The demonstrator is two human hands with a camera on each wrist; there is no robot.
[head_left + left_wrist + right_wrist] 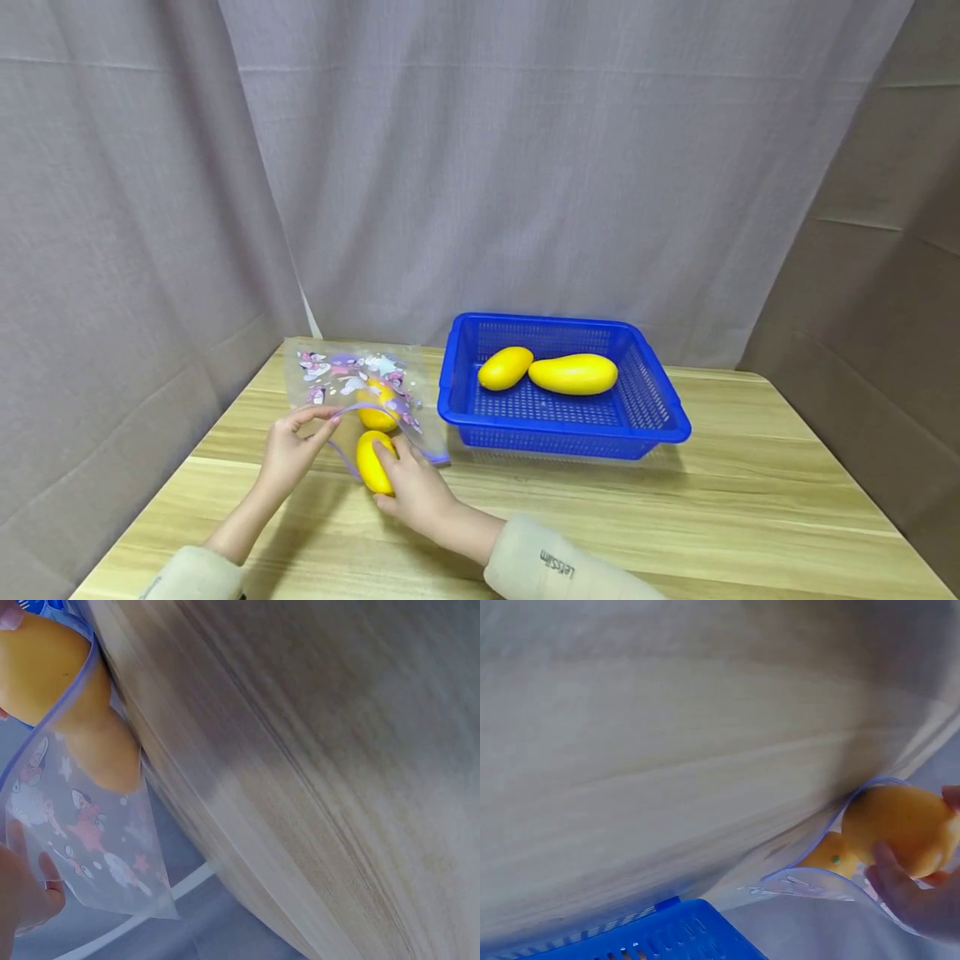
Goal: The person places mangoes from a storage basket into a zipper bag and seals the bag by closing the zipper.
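A clear zip bag (300,375) with pink and white cartoon prints and a purple rim lies on the table, its mouth held apart. My left hand (295,446) pinches the upper rim between thumb and fingers. One yellow mango (381,408) lies inside the bag. In my right hand (420,492) is a second mango (374,463), gripped right at the bag's mouth. The right wrist view shows this held mango (900,825) within the purple rim, the other mango (831,855) behind it. Part of the left hand (30,892) appears beside the printed plastic.
Right of the bag stands a blue perforated basket (555,431). It holds a smaller mango (506,368) and a longer yellow fruit (573,374). Grey curtains (525,167) hang behind and beside the wooden table (720,517).
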